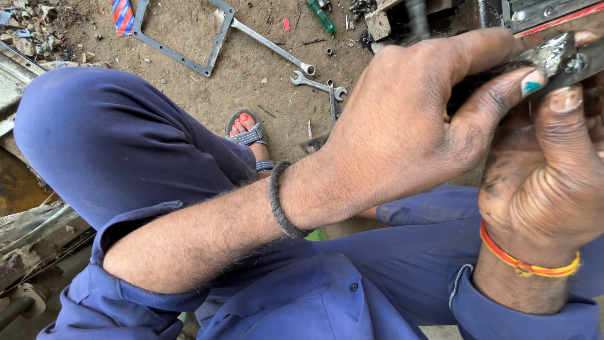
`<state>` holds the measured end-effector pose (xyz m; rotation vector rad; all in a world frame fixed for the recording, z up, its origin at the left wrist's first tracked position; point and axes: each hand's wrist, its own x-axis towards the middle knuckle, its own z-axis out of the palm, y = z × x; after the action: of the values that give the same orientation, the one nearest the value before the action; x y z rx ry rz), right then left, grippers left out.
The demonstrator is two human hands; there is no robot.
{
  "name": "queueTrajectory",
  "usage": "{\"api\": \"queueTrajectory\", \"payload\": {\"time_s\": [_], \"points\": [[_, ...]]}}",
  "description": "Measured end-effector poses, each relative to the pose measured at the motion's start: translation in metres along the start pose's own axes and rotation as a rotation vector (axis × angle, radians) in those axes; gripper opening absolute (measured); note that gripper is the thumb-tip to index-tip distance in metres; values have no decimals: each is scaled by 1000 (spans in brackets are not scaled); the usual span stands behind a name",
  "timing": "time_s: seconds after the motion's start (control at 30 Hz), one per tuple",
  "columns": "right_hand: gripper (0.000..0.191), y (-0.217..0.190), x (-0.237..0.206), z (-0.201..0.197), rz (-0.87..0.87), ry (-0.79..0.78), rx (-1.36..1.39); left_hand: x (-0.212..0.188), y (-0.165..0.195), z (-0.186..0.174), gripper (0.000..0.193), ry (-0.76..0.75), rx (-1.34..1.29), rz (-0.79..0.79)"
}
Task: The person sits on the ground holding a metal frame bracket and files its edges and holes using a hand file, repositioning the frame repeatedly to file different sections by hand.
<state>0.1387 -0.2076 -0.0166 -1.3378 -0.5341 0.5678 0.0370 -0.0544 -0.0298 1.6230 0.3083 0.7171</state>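
Observation:
My left hand point(415, 119) reaches across from the left and closes its fingers on a dark, greasy metal part point(553, 56) at the upper right. My right hand point(547, 182), also smeared with grease, grips the same part from below, its thumb pressed against the underside. A dark woven band sits on the left wrist and a red-and-yellow thread on the right wrist. Both arms wear rolled blue sleeves. Most of the metal part is hidden by the fingers.
I sit over dirt ground with blue trousers and a sandalled foot point(247, 133). On the ground lie a metal frame gasket point(179, 60), a long wrench point(270, 45), a combination spanner point(318, 84) and a green-handled screwdriver point(321, 16). Rusty metal lies at the left point(25, 239).

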Motion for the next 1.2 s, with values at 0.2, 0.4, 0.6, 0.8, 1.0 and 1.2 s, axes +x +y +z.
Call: {"api": "queueTrajectory", "payload": {"time_s": [0.2,0.4,0.6,0.8,1.0,1.2], "points": [[19,4,-2,4,-25,11,20,-2,-1,7,29,1,-168,-141],[18,9,0,8,-44,22,31,-1,-9,20,32,-70,-575,-258],[17,12,4,10,-51,25,42,0,-14,24,27,-140,-901,-407],[16,14,5,12,-52,31,51,6,-10,32,48,-53,-807,-364],[15,15,6,10,-48,27,61,6,-15,32,40,-13,-847,-449],[14,15,5,9,-42,26,68,8,-21,32,54,5,-835,-350]]}}
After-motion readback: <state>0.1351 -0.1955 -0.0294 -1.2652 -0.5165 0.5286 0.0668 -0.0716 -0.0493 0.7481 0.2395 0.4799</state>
